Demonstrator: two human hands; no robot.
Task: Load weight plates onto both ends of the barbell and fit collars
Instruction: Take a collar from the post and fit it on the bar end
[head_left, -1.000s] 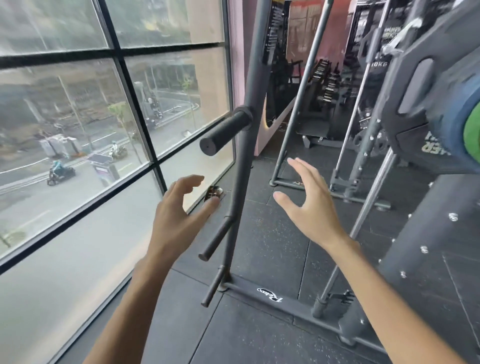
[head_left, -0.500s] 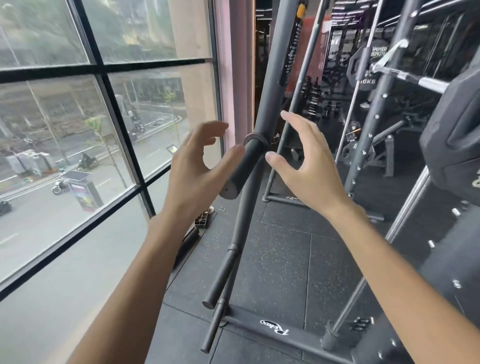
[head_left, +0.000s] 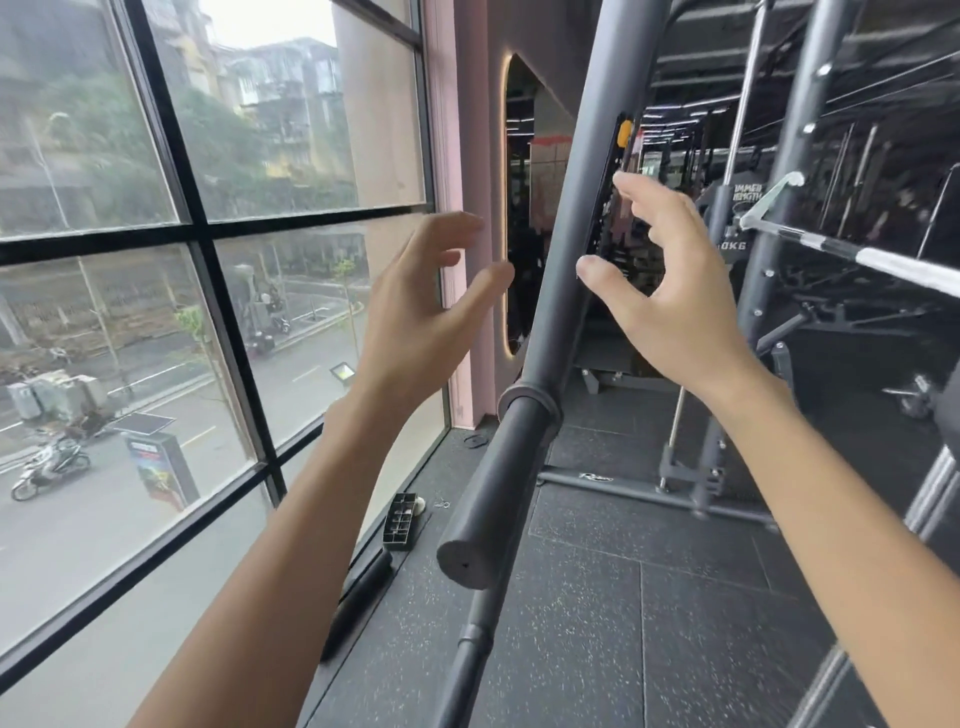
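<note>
A bare dark sleeve peg (head_left: 491, 488) juts from the rack upright (head_left: 576, 244) toward me, with no plate on it. My left hand (head_left: 421, 317) is raised to the left of the upright, fingers loosely spread, holding nothing. My right hand (head_left: 670, 291) is raised to the right of the upright, fingers spread, also empty. Neither hand touches the rack. A chrome barbell (head_left: 852, 254) lies on the rack at the right. No loose weight plate or collar shows near my hands.
A large window (head_left: 197, 234) fills the left side. On the floor by the window lie a black slotted block (head_left: 401, 522), a small black ring (head_left: 475, 440) and a black roller (head_left: 358, 587). Rack frames and bars (head_left: 691, 499) crowd the right; rubber flooring (head_left: 623, 597) lies below.
Both hands have risen from beside the peg to well above it, one on each side of the upright. The view has tilted upward, and the large plate at the right is out of frame.
</note>
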